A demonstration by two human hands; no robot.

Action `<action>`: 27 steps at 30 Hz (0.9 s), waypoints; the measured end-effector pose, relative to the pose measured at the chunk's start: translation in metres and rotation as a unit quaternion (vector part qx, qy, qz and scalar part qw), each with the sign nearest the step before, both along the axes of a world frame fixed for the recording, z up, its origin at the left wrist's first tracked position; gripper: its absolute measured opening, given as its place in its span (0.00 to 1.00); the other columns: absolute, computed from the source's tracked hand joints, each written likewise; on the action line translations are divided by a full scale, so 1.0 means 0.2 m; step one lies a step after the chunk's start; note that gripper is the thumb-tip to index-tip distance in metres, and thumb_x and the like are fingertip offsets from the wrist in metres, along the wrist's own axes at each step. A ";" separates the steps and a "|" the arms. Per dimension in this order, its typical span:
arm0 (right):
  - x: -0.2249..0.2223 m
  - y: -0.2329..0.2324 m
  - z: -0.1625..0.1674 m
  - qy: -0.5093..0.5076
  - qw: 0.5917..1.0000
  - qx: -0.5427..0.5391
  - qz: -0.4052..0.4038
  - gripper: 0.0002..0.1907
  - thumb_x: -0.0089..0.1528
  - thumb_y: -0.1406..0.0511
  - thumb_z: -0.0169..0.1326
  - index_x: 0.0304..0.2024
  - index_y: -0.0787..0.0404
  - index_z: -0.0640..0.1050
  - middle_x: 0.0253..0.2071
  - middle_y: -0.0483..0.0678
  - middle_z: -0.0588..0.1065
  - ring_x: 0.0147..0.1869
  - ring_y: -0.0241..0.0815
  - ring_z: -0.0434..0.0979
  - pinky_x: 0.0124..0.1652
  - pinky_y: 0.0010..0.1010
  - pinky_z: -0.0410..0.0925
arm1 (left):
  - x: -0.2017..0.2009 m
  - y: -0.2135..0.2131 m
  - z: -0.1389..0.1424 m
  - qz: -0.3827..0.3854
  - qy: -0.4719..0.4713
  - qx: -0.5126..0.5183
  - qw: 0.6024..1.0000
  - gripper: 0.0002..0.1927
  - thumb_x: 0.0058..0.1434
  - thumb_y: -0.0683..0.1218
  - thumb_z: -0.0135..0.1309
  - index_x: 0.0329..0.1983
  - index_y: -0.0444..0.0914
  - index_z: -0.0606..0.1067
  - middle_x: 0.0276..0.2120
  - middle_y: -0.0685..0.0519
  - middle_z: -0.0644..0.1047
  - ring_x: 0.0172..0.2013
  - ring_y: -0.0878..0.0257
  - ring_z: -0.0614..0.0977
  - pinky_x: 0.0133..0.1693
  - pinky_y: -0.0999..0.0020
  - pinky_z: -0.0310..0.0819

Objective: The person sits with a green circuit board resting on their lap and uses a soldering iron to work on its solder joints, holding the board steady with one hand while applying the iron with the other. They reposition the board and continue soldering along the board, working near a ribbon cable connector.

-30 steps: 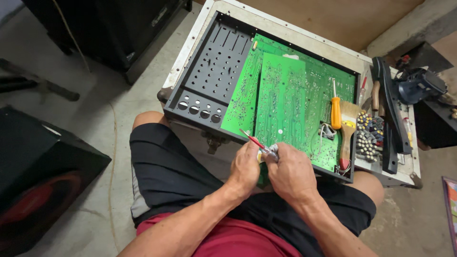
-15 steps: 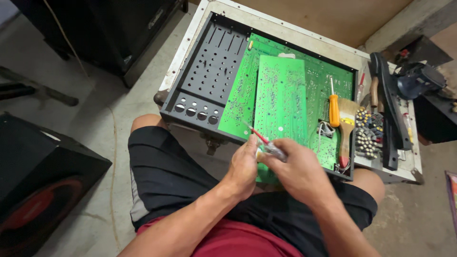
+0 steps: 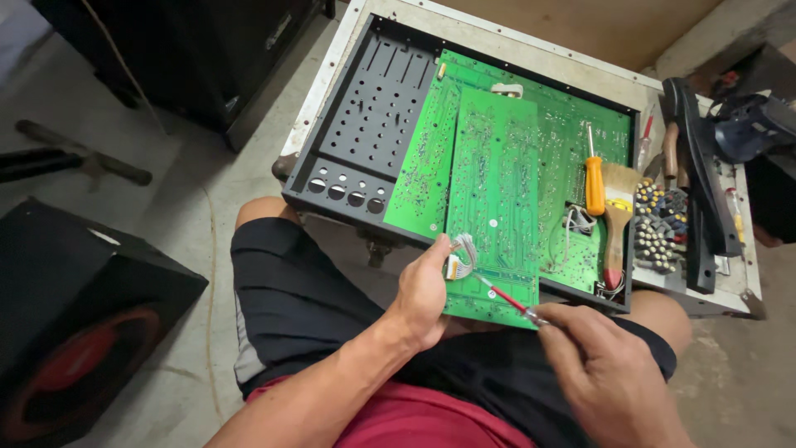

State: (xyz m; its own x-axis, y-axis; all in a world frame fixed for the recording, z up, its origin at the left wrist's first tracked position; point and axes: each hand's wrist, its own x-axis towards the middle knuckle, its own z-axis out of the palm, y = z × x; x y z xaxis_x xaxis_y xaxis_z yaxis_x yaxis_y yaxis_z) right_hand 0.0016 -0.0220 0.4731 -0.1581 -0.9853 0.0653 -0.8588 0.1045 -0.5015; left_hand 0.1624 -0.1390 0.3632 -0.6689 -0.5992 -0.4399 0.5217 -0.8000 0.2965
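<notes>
Green fibreglass fills most of my view: a long narrow green circuit board (image 3: 495,207) lies solder side up across a wider green circuit board (image 3: 572,158) inside a shallow black metal chassis (image 3: 365,124), which rests on my lap and on a worn white-edged bench top (image 3: 506,40). My left hand (image 3: 424,292) sits at the near end of the narrow board, thumb and fingers pinched together on a small white connector with a bundle of thin pale wires (image 3: 459,257). My right hand (image 3: 609,373) is closed around the grip of a slim red-shafted probe tool (image 3: 506,299), whose tip reaches up to that connector, just beside my left thumb. Farther right, an orange-handled screwdriver (image 3: 594,178) and a wooden-handled paintbrush (image 3: 615,217) lie on the wide board, near a cluster of small knobs (image 3: 659,224). On the floor to my left stands a black speaker box with a red cone (image 3: 75,348).
</notes>
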 end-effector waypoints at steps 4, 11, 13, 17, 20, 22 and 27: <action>0.00 0.00 -0.06 0.018 0.999 -0.008 0.039 0.15 0.56 0.66 0.59 0.47 0.57 0.81 0.36 0.50 0.79 0.34 0.49 0.81 0.34 0.35 0.72 | -0.02 0.00 -0.02 0.036 -0.002 -0.039 0.999 0.28 0.75 0.58 0.33 0.60 0.34 0.72 0.48 0.44 0.80 0.43 0.53 0.84 0.45 0.52 0.82; 0.05 0.01 -0.17 0.001 0.999 -0.018 0.050 0.21 0.55 0.67 0.60 0.52 0.56 0.79 0.32 0.51 0.76 0.32 0.51 0.79 0.32 0.38 0.71 | -0.05 0.00 -0.10 0.049 -0.020 -0.046 0.998 0.27 0.75 0.58 0.32 0.59 0.34 0.72 0.48 0.46 0.80 0.41 0.55 0.84 0.44 0.53 0.82; 0.07 0.02 -0.21 -0.009 0.999 -0.019 0.039 0.21 0.56 0.67 0.60 0.53 0.56 0.79 0.32 0.52 0.76 0.32 0.52 0.79 0.33 0.38 0.72 | -0.06 0.00 -0.11 0.060 -0.025 -0.051 0.997 0.27 0.76 0.58 0.33 0.60 0.34 0.72 0.48 0.46 0.80 0.42 0.55 0.83 0.45 0.54 0.81; 0.09 0.03 -0.25 -0.025 0.998 -0.034 0.041 0.21 0.57 0.67 0.59 0.54 0.56 0.79 0.34 0.51 0.77 0.34 0.51 0.80 0.33 0.37 0.72 | -0.06 -0.01 -0.11 0.060 -0.055 -0.048 0.996 0.27 0.75 0.58 0.32 0.59 0.35 0.72 0.47 0.47 0.80 0.42 0.56 0.82 0.43 0.53 0.80; 0.09 0.03 -0.26 -0.034 0.998 -0.030 0.034 0.20 0.58 0.67 0.59 0.54 0.56 0.79 0.33 0.51 0.78 0.33 0.50 0.81 0.33 0.36 0.72 | -0.06 -0.01 -0.09 0.059 -0.031 -0.051 0.996 0.28 0.76 0.59 0.31 0.60 0.34 0.72 0.49 0.47 0.80 0.44 0.56 0.83 0.46 0.56 0.81; 0.08 0.03 -0.26 -0.037 0.998 -0.029 0.030 0.20 0.58 0.67 0.59 0.53 0.56 0.79 0.33 0.51 0.78 0.33 0.50 0.81 0.33 0.36 0.72 | -0.05 -0.01 -0.08 0.055 -0.011 -0.050 0.997 0.29 0.76 0.59 0.30 0.60 0.34 0.72 0.50 0.46 0.80 0.45 0.56 0.84 0.47 0.57 0.82; 0.07 0.03 -0.29 -0.043 0.999 -0.019 0.021 0.19 0.58 0.67 0.58 0.53 0.56 0.80 0.31 0.51 0.77 0.31 0.48 0.81 0.32 0.35 0.73 | -0.05 -0.01 -0.07 0.033 -0.045 -0.047 0.997 0.29 0.73 0.60 0.29 0.60 0.38 0.71 0.48 0.48 0.80 0.42 0.56 0.83 0.41 0.54 0.83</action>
